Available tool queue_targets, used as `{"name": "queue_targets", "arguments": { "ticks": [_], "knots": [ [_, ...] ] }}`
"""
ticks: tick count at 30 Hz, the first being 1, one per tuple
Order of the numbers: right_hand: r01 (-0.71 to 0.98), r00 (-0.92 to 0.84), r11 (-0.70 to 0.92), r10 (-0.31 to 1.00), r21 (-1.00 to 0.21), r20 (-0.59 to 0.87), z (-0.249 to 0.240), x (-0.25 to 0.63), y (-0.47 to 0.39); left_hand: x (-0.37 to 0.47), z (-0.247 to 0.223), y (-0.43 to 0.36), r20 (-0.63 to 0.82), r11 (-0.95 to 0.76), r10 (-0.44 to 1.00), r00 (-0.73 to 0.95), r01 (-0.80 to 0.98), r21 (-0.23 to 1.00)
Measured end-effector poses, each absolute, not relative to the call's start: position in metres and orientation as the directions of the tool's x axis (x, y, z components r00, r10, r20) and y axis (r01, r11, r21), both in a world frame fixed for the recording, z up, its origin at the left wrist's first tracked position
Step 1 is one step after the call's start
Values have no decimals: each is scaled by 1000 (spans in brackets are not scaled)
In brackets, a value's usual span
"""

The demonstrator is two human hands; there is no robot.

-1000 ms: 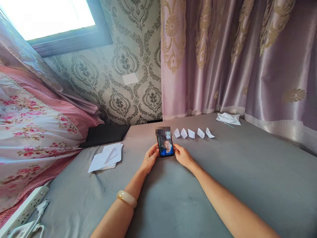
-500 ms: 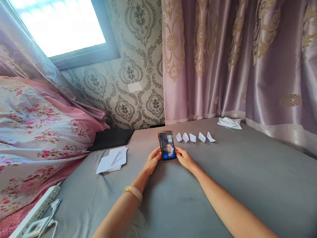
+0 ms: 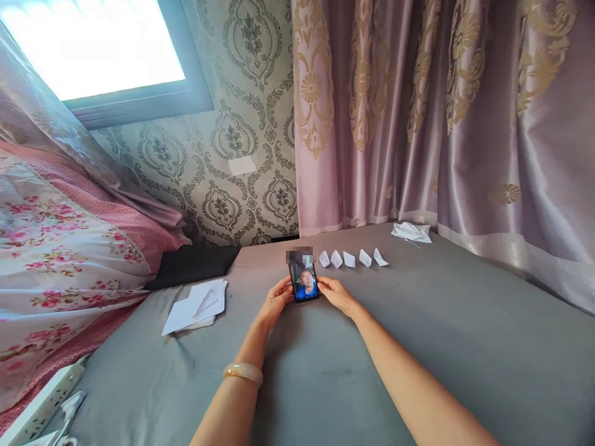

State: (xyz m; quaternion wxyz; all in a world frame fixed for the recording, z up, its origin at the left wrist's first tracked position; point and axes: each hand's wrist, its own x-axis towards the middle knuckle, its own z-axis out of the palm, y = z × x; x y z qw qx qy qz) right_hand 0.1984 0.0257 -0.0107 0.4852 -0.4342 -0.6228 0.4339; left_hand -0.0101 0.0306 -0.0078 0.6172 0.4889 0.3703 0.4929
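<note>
A black phone (image 3: 304,282) stands tilted up over the grey sheet (image 3: 325,371), its screen lit with a picture of a person in blue. My left hand (image 3: 277,298) grips its left edge, and a pale bangle circles that wrist. On the right edge, the fingers of my right hand (image 3: 335,293) are closed against the phone's side. Several small folded white paper pieces (image 3: 349,259) stand in a row just beyond my right hand. To the left of my left hand lies a stack of white paper (image 3: 188,310) with a folded piece on top.
Crumpled white paper (image 3: 411,232) lies at the back right by the purple curtain (image 3: 418,111). A black cloth (image 3: 198,266) is at the back left. Floral bedding (image 3: 60,248) and a power strip (image 3: 46,396) with a plug are along the left side.
The view has turned slightly to the right, so the surroundings appear shifted left. Both hands still hold the phone, with no clear change of grip.
</note>
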Motion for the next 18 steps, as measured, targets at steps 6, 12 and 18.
{"name": "queue_targets", "arguments": {
  "ticks": [6, 12, 18],
  "knots": [
    [116, -108, 258, 963, -959, 246, -15, 198, 25, -10, -8, 31, 19, 34, 973, 229, -227, 973],
    [48, -98, 275, 958, -960, 269, -13, 197, 25, -9, 0, 24, 23, 26, 973, 228, -207, 978],
    [-8, -114, 217, 970, -976, 216, -3, 200, 22, -9, 2, 24, 16, 30, 971, 240, -188, 982]
  ]
}}
